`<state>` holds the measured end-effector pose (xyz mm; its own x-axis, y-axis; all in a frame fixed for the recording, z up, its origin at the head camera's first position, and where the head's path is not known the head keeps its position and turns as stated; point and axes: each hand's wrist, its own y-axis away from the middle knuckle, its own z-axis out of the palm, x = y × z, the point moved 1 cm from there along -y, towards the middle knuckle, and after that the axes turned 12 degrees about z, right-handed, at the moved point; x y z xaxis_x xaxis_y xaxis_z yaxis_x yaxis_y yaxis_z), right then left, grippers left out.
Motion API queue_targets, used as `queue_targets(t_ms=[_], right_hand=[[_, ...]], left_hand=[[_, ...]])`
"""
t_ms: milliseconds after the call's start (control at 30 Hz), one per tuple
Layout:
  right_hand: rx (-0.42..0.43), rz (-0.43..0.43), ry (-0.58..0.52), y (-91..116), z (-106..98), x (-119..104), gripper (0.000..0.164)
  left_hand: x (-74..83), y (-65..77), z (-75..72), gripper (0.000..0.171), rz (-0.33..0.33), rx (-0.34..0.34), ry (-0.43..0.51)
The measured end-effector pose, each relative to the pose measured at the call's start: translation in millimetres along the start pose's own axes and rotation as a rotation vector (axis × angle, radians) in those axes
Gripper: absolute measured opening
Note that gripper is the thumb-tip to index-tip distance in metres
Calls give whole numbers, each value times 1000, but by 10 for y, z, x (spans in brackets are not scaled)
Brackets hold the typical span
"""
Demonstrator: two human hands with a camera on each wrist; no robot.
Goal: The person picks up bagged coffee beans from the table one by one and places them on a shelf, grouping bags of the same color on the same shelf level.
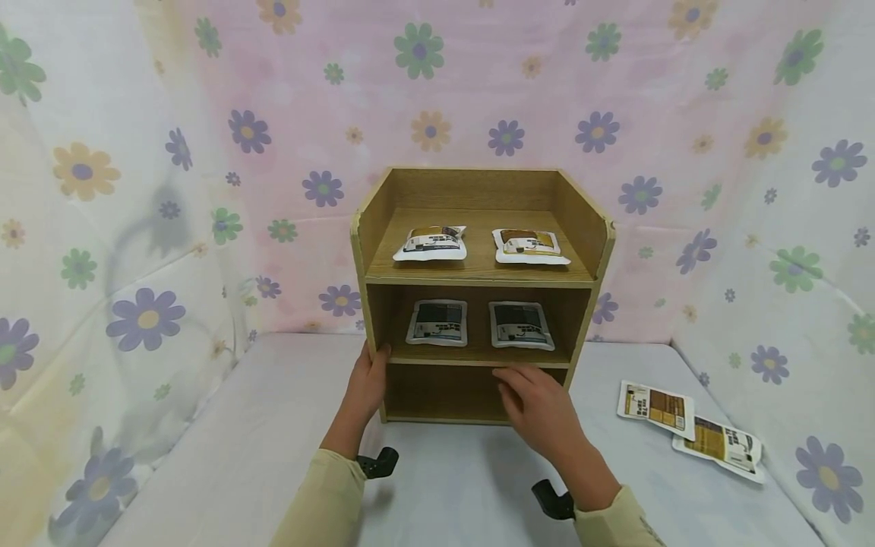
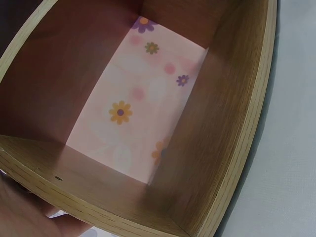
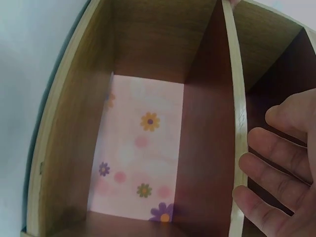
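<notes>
Head view: the wooden shelf unit point(image 1: 478, 282) stands upright on the counter point(image 1: 437, 490), dead ahead between both hands. Left hand point(image 1: 365, 384) has its grip wrapped round the left side panel point(image 1: 371, 319); right hand point(image 1: 536, 410) is at the middle board point(image 1: 444, 363), whose long axis runs left-right. Two overlapping packets point(image 1: 656, 410) lie off to the right — nearer the right hand.

Left wrist: fingers outside the panel.

Right wrist: fingers apart, holding nothing — can't tell if they're pressing the board.

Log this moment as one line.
left hand: touching left side of shelf unit | right hand: near middle shelf | top shelf: two packets | middle shelf: two packets | table: two packets, overlapping
</notes>
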<state>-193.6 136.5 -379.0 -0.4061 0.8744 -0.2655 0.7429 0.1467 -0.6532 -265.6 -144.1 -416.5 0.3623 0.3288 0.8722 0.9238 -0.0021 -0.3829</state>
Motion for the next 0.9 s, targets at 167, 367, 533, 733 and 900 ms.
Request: queue_targets(t_ms=[167,367,533,733,900], right_hand=[[-26,63,23,60,9,90,23],[-53,118,30,114,2,169,21],[-54,126,20,142,-1,224,19],[-74,167,24,176,-2,308,15],[-116,217,22,175,-11,369,12]], left_hand=[[-6,-5,6,59,-4,-1,-4],[3,-9,1,59,-8,-5,-3],[6,-1,7,59,-9,-3,8],[-5,-4,12,56,1,9,10],[-12,-11,7,56,-1,13,13]])
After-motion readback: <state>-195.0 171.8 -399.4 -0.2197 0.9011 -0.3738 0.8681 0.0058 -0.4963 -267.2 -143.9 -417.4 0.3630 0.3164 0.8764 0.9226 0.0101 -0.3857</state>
